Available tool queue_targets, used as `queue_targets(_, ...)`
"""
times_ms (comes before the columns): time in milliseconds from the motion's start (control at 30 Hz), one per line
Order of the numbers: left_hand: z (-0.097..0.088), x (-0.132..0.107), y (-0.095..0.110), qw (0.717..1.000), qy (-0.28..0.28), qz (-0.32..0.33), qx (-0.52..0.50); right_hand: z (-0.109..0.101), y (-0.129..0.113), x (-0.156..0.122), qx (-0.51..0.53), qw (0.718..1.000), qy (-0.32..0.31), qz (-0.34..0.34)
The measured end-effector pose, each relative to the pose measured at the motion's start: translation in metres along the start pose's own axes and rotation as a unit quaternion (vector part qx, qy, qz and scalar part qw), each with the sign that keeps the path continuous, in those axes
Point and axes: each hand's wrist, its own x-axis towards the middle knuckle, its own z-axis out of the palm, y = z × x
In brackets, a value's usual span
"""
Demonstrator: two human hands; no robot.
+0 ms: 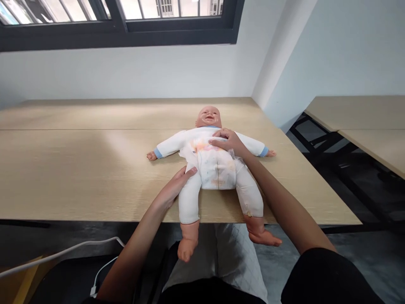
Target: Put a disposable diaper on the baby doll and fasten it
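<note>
Work position: the baby doll (205, 132) lies face up on the tabletop (79, 169), head toward the wall (126, 71), arms spread, lower legs toward you. The diaper (218, 166) is seated over the white suit, its front panel raised to the belly.

Step in hand: judged from the layout, you are adjusting the diaper's front and waist. Your right hand (228, 141) lies over the chest and the diaper's upper edge, fingers loosely bent and parted. Your left hand (176, 182) rests against the outside of the doll's right thigh (190, 192), thumb on top; its other fingers are largely hidden, so whether it grips cannot be told.

Next move: it likely calls for steadying the body with one hand while the other levels the waist edge. Check the crumpled side flap (187, 155) near your left hand; whether it is fastened cannot be told.

Clearances: both feet project past the tabletop's front edge, above your legs; avoid pulling the doll toward you. The right edge lies near the doll's left hand, with a second table (373, 112) beyond a gap. Your widest working room is to the left.
</note>
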Motion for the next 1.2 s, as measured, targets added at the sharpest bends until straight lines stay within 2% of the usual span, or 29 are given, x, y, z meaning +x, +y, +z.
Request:
queue_targets(67, -0.001, 0.001, -0.001, 1.0, -0.009, -0.014, 0.009, 0.001, 0.001, 0.0, 0.012, 1.0, 0.002, 0.004)
queue_targets(167, -0.006, 0.007, -0.007, 0.999, -0.017, 0.0, 0.039, 0.0, 0.003, 0.001, 0.023, 1.0, 0.003, 0.0)
queue_targets(233, -0.011, 0.01, -0.013, 0.994, 0.01, 0.029, 0.1, 0.0, 0.006, 0.002, 0.029, 1.0, 0.008, -0.003)
queue_targets(267, -0.014, 0.01, -0.016, 0.987, 0.043, 0.056, 0.146, 0.0, 0.008, 0.003, 0.03, 0.999, 0.012, -0.003)
queue_targets(300, -0.017, 0.01, -0.017, 0.972, 0.089, 0.094, 0.198, 0.001, 0.009, 0.003, 0.033, 0.999, 0.017, -0.002)
queue_targets(367, -0.018, 0.005, -0.013, 0.914, 0.174, 0.206, 0.302, 0.003, 0.013, 0.005, 0.042, 0.999, 0.029, 0.006)
queue_targets(400, -0.016, 0.002, -0.009, 0.879, 0.191, 0.267, 0.347, 0.005, 0.014, 0.005, 0.048, 0.998, 0.036, 0.01)
queue_targets(433, -0.012, -0.003, -0.003, 0.845, 0.184, 0.321, 0.385, 0.006, 0.016, 0.006, 0.056, 0.997, 0.043, 0.012)
queue_targets(467, -0.005, -0.007, 0.005, 0.817, 0.159, 0.364, 0.418, 0.008, 0.017, 0.007, 0.061, 0.997, 0.048, 0.012)
queue_targets(533, 0.016, -0.012, 0.019, 0.779, 0.072, 0.399, 0.478, 0.01, 0.02, 0.009, 0.058, 0.997, 0.059, 0.002)
queue_targets(600, 0.04, -0.009, 0.029, 0.758, -0.032, 0.375, 0.533, 0.01, 0.023, 0.012, 0.024, 0.996, 0.088, -0.025)
queue_targets(700, 0.07, 0.011, 0.037, 0.733, -0.217, 0.305, 0.569, 0.002, 0.028, 0.012, -0.059, 0.983, 0.148, -0.087)
queue_targets(767, 0.08, 0.03, 0.04, 0.708, -0.281, 0.266, 0.59, -0.008, 0.033, 0.007, -0.091, 0.974, 0.179, -0.106)
queue_targets(867, 0.081, 0.058, 0.046, 0.672, -0.321, 0.227, 0.627, -0.027, 0.041, -0.008, -0.113, 0.968, 0.2, -0.101)
queue_targets(1000, 0.071, 0.087, 0.054, 0.661, -0.317, 0.218, 0.644, -0.05, 0.054, -0.035, -0.145, 0.966, 0.2, -0.08)
queue_targets(1067, 0.067, 0.1, 0.055, 0.652, -0.304, 0.236, 0.653, -0.057, 0.059, -0.049, -0.149, 0.971, 0.181, -0.054)
queue_targets(1200, 0.059, 0.12, 0.054, 0.636, -0.306, 0.289, 0.647, -0.063, 0.066, -0.071, -0.171, 0.981, 0.092, -0.026)
